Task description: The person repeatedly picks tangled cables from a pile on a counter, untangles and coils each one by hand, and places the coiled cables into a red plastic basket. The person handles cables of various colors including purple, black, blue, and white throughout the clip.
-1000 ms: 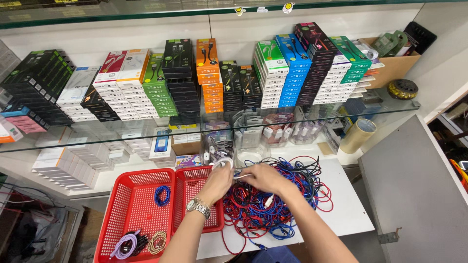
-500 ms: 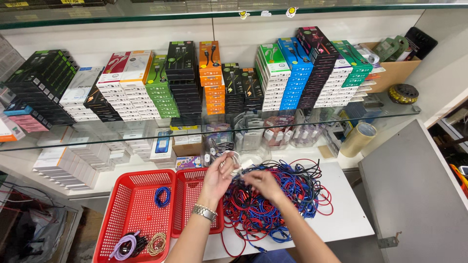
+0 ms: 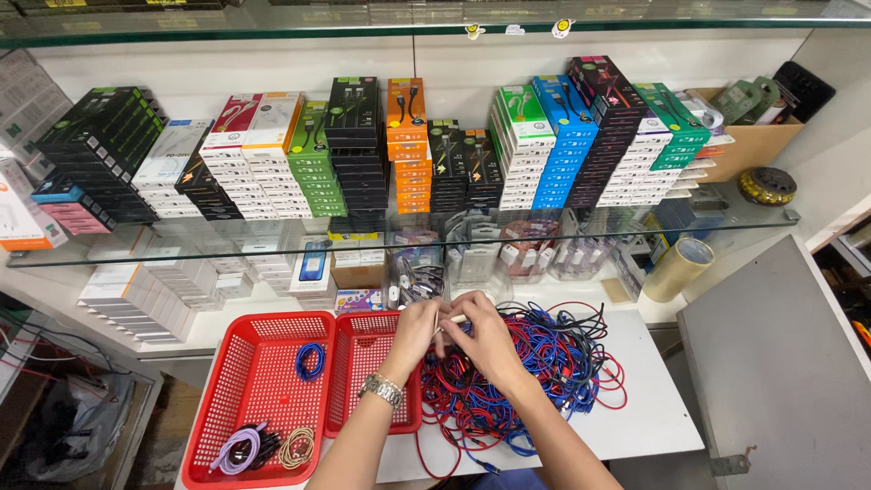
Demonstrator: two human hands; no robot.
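My left hand [image 3: 416,330], with a metal watch [image 3: 381,390] on the wrist, and my right hand [image 3: 486,334] meet over the white table, fingers pinched together on a thin cable end [image 3: 451,321]. Right under them lies a big tangled heap of red and blue cables [image 3: 535,367]. To the left stand two red mesh baskets: the large one [image 3: 238,399] holds a coiled blue cable [image 3: 311,360] and purple, black and beige coils [image 3: 263,446]; the smaller one [image 3: 356,363] sits partly under my left forearm.
A glass shelf [image 3: 272,238] above the table carries several stacks of coloured boxes. A tape roll [image 3: 679,269] stands at the right, next to a grey panel [image 3: 780,363]. A cardboard box [image 3: 753,136] sits at the upper right. Small packs lie under the shelf.
Both hands have drawn closer together and lifted slightly off the cable heap, now pinching one cable end between them. The view has shifted a little.
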